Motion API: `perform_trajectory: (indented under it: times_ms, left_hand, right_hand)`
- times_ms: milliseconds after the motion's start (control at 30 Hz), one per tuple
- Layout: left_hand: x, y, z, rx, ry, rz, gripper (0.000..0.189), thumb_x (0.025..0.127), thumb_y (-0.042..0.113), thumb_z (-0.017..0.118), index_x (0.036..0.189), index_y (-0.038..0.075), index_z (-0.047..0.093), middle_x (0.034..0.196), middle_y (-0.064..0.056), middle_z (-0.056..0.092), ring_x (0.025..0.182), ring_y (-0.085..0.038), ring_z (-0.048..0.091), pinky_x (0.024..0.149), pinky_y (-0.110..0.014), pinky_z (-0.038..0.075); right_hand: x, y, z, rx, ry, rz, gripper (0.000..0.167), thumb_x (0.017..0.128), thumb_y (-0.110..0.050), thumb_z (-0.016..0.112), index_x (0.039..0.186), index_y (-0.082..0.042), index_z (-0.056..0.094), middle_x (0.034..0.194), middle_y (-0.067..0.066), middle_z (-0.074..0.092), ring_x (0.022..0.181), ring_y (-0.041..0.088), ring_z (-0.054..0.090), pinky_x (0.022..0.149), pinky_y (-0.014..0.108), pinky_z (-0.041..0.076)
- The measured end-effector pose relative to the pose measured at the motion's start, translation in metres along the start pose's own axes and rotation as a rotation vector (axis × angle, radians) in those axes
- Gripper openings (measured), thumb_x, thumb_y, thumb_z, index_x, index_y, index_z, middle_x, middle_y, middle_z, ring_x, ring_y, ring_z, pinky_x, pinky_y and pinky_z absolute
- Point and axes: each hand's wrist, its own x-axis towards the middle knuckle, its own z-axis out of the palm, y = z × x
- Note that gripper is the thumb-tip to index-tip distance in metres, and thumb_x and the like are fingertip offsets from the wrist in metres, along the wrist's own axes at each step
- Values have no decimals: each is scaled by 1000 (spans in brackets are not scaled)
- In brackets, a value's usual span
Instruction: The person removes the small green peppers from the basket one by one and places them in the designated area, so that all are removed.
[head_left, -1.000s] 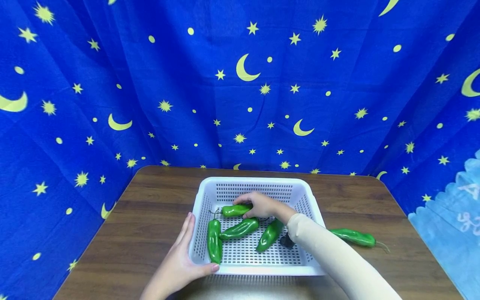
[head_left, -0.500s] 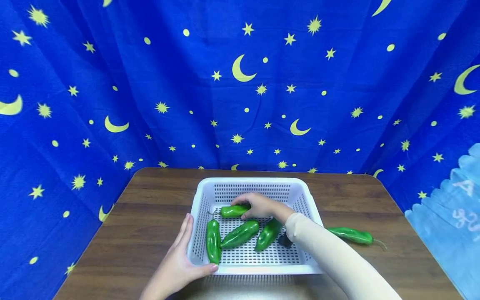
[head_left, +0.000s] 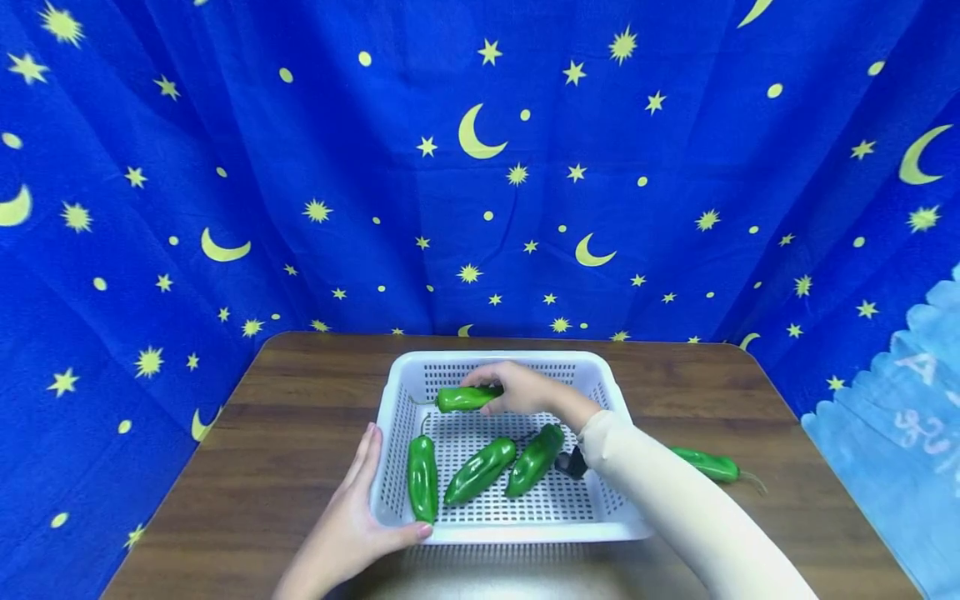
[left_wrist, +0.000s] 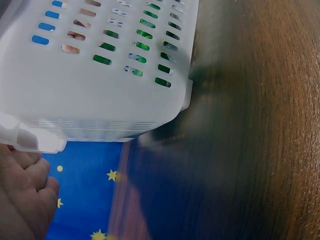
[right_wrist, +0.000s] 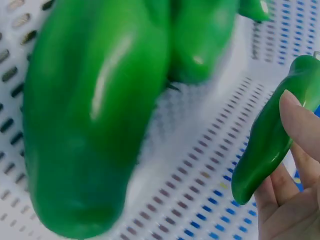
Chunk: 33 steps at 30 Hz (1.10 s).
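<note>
A green chili pepper [head_left: 459,400] is in my right hand [head_left: 519,390], pinched between thumb and fingers near the back wall of the white basket [head_left: 532,532]. The right wrist view shows the thumb on one side of this pepper [right_wrist: 265,140], its tapered end pointing down. My left hand [head_left: 348,512] holds the basket's front left corner, thumb on the front rim and fingers along the left side. Inside, three more peppers lie apart: one upright along the left [head_left: 422,482], a slanted middle pepper [head_left: 480,472] and a right pepper [head_left: 536,461].
A dark object [head_left: 572,462] shows beside the right forearm, over the basket. Another green pepper [head_left: 708,465] lies on the wooden table [head_left: 315,400] right of the basket, partly behind the sleeve. A blue curtain [head_left: 375,167] with stars and moons stands behind the table.
My right hand has moved slightly up and back with its pepper, away from the others. The middle pepper has shifted off the left one. The left hand keeps its place on the basket.
</note>
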Motion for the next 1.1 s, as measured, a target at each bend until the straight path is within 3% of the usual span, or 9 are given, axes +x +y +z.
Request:
perform_trajectory:
  times_ms: [333,500,700,867,1100]
  left_hand:
    - [3,6,-4,2,-46,-65,140,61,66,84,160,13,-1,168,-12,-5,149,-48,17,113,-66,25]
    - [2,6,-3,2,-45,-66,141,61,68,83,160,13,0,168,-12,-5,149,-48,18,113,-65,26]
    - [0,5,-2,6,-18,-30,140,62,65,85,160,10,1,168,-14,-3,148,-50,18,112,-68,26]
    - [-1,4,-1,8,3,-2,140,61,63,86,160,8,3,168,-15,-1,147,-52,20,111,-69,27]
    - [-1,5,0,11,-3,-5,140,62,62,86,160,9,2,168,-14,-2,147,-52,19,110,-69,27]
  right_hand:
    - [-14,-5,-32,-30,82,24,50,87,-12,76,134,-18,63,134,-1,65,121,18,62,108,39,48]
    - [-28,-6,-47,-22,105,13,51,89,-15,74,137,-21,61,137,-1,63,117,18,63,103,40,52]
    - [-45,-2,-68,-50,164,-50,52,88,-12,74,138,-16,60,139,6,62,125,24,60,103,44,52]
    - [-67,3,-85,-87,225,-72,50,88,-8,74,136,-16,62,136,7,64,128,28,59,105,46,50]
    - [-106,16,-108,-102,262,-8,49,90,-10,72,137,-19,62,138,7,62,129,29,57,104,49,50]
